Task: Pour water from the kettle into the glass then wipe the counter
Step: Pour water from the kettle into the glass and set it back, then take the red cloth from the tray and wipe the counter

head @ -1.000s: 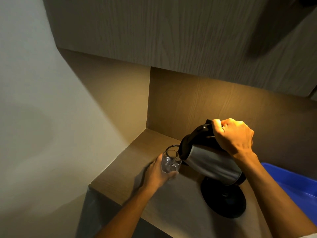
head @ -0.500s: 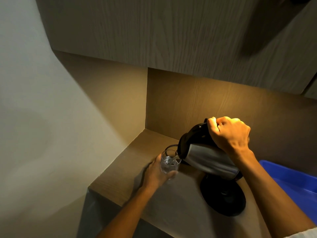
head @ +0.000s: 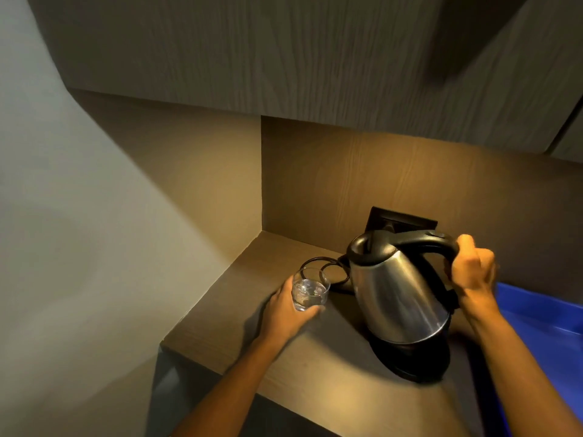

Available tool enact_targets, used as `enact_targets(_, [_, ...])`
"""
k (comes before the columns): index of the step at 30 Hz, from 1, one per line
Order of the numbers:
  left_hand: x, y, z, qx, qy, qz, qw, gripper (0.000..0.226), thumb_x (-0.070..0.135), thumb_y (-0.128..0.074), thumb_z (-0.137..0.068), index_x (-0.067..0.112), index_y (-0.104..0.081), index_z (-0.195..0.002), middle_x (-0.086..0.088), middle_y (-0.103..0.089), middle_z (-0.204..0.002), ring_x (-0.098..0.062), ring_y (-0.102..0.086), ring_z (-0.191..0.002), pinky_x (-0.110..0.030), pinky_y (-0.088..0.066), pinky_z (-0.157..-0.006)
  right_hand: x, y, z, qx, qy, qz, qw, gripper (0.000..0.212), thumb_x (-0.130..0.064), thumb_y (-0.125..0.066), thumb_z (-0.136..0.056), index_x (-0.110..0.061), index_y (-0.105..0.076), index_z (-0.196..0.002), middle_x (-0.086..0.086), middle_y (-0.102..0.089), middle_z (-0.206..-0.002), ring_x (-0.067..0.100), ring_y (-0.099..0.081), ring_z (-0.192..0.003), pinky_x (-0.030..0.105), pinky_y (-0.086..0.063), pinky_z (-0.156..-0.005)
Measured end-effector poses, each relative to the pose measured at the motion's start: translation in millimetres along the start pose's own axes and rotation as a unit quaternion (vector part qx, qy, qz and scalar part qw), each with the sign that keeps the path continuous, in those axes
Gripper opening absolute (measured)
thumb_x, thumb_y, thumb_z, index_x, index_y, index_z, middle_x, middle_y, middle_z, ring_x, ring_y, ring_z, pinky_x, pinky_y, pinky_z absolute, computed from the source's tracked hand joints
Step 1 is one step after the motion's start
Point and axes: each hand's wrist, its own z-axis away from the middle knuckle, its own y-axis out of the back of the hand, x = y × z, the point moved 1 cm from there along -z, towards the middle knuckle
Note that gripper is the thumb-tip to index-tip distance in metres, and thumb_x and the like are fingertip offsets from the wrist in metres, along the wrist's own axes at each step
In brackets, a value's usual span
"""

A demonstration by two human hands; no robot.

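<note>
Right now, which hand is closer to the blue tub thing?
The right hand. It grips the kettle handle, just left of the blue tub. The left hand is far off, around the glass on the kettle's other side.

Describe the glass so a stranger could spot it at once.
Find the wooden counter in the corner under the wall cabinets. On it, left of the steel kettle, the left hand is wrapped around the glass. It is the only clear thing there: short, with some water in it.
</note>
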Motion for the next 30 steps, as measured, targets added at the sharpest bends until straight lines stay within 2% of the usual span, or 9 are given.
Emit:
enact_targets(2, [1.9,0.5,1.6,0.002,-0.001,-0.001,1.0,0.104,0.059,-0.083,-0.057,0.025,-0.038,-0.145,0.0,-0.057,-0.139,-0.019,-0.055,-0.124,-0.04,-0.05,-0.102,17.2,9.6,0.7,0.043,-0.051,-0.045,0.997,0.048,-0.042,-0.035,-0.081,-0.002,-0.058,-0.066,0.016,-0.051,-0.065,0.031,-0.045,-0.065,0.035,-0.032,-0.054])
enact_targets(5, [2.9,1.2,3.0,-0.001,-0.002,0.002,1.0,0.104,0.056,-0.083,-0.059,0.024,-0.036,-0.146,-0.001,-0.056,-0.142,-0.019,-0.054,-0.126,-0.039,-0.049,-0.103,49.1,16.9,1.3,0.089,-0.135,-0.101,0.982,0.041,-0.046,-0.039,-0.074,-0.01,-0.053,-0.061,0.014,-0.051,-0.07,0.03,-0.047,-0.066,0.037,-0.036,-0.057])
enact_targets(8, [2.5,1.6,4.5,-0.006,0.002,0.008,1.0,0.104,0.054,-0.082,-0.061,0.023,-0.033,-0.148,-0.002,-0.053,-0.144,-0.02,-0.052,-0.128,-0.04,-0.048,-0.104,80.1,19.5,6.7,0.101,-0.208,-0.208,0.95,0.039,-0.048,-0.042,-0.068,-0.013,-0.055,-0.055,0.007,-0.053,-0.056,0.025,-0.048,-0.053,0.023,-0.032,-0.038])
enact_targets(11, [3.3,1.1,6.0,-0.011,0.009,0.009,1.0,0.104,0.051,-0.082,-0.065,0.024,-0.03,-0.15,-0.002,-0.051,-0.146,-0.021,-0.049,-0.131,-0.038,-0.046,-0.105,94.1,24.6,18.1,0.097,-0.209,-0.294,0.928,0.037,-0.04,-0.037,-0.077,-0.018,-0.04,-0.048,-0.006,-0.04,-0.032,0.015,-0.033,-0.03,0.016,-0.018,-0.031])
enact_targets(18, [6.8,0.1,9.7,-0.017,-0.005,-0.016,1.0,0.098,0.048,-0.08,-0.072,0.023,-0.027,-0.151,-0.003,-0.048,-0.148,-0.023,-0.047,-0.133,-0.033,-0.043,-0.101,108.3,38.6,36.4,0.105,-0.19,-0.352,0.91,0.038,-0.031,-0.029,-0.092,-0.019,-0.033,-0.056,-0.009,-0.038,-0.03,0.008,-0.031,-0.027,0.017,-0.022,-0.034])
enact_targets(21, [5.3,-3.9,8.4,-0.016,-0.005,-0.002,1.0,0.099,0.047,-0.082,-0.07,0.021,-0.029,-0.15,-0.005,-0.05,-0.146,-0.023,-0.048,-0.131,-0.028,-0.041,-0.097,112.6,44.2,41.1,0.1,-0.193,-0.315,0.924,0.042,-0.034,-0.028,-0.092,-0.016,-0.041,-0.056,-0.006,-0.045,-0.032,0.01,-0.04,-0.032,0.022,-0.033,-0.04])
enact_targets(24, [4.0,-7.5,6.8,-0.005,-0.003,0.003,1.0,0.102,0.046,-0.082,-0.07,0.019,-0.026,-0.151,-0.008,-0.047,-0.149,-0.026,-0.045,-0.134,-0.028,-0.039,-0.098,120.8,49.7,41.7,0.103,-0.216,-0.225,0.944,0.043,-0.036,-0.032,-0.086,-0.014,-0.058,-0.059,0.002,-0.063,-0.05,0.019,-0.058,-0.055,0.034,-0.047,-0.063])
enact_targets(27, [3.3,-10.4,12.3,0.002,-0.008,-0.003,1.0,0.111,0.049,-0.08,-0.071,0.02,-0.013,-0.155,-0.011,-0.03,-0.158,-0.029,-0.031,-0.144,-0.041,-0.035,-0.111,127.8,60.2,43.6,0.125,-0.208,-0.085,0.966,0.036,-0.032,-0.039,-0.081,-0.008,-0.066,-0.082,0.013,-0.067,-0.087,0.032,-0.061,-0.082,0.045,-0.048,-0.078])
enact_targets(30, [9.5,-10.7,34.5,0.083,-0.058,-0.017,0.995,0.106,0.047,-0.078,-0.075,0.018,-0.014,-0.154,-0.012,-0.025,-0.16,-0.029,-0.025,-0.146,-0.048,-0.03,-0.115,120.0,74.2,56.4,0.126,-0.151,-0.004,0.981,0.026,-0.014,-0.044,-0.084,-0.014,-0.064,-0.1,0.005,-0.062,-0.093,0.027,-0.057,-0.087,0.044,-0.047,-0.08])
